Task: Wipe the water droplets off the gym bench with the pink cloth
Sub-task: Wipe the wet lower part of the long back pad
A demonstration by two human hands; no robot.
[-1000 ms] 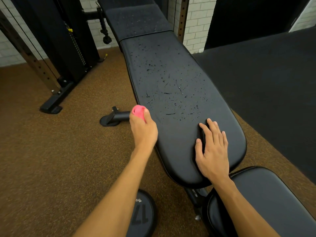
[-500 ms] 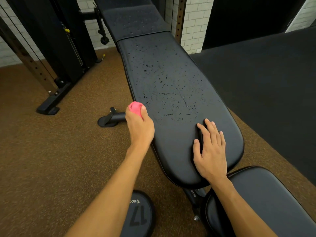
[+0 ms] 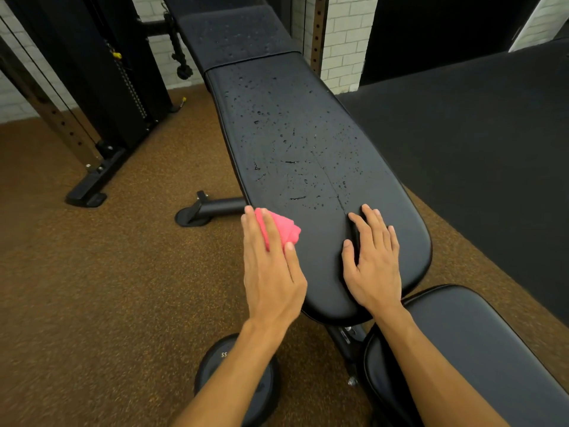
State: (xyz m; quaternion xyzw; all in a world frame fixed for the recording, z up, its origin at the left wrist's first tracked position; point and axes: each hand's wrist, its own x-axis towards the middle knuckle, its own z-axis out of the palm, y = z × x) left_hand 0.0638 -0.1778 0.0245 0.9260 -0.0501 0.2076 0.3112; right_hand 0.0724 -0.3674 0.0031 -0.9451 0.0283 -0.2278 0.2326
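Bench (image 3: pixel 323 260) droplets (image 3: pixel 295 149) untouched; left hand (image 3: pixel 271 266) now presses pink cloth (image 3: pixel 284 228) flat on left edge (wipe can start), right hand (image 3: pixel 372 263) spread flat.

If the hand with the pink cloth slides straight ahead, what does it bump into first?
Probably the water droplets on the gym bench. The left hand presses the pink cloth at the pad's left edge, pointing along it.
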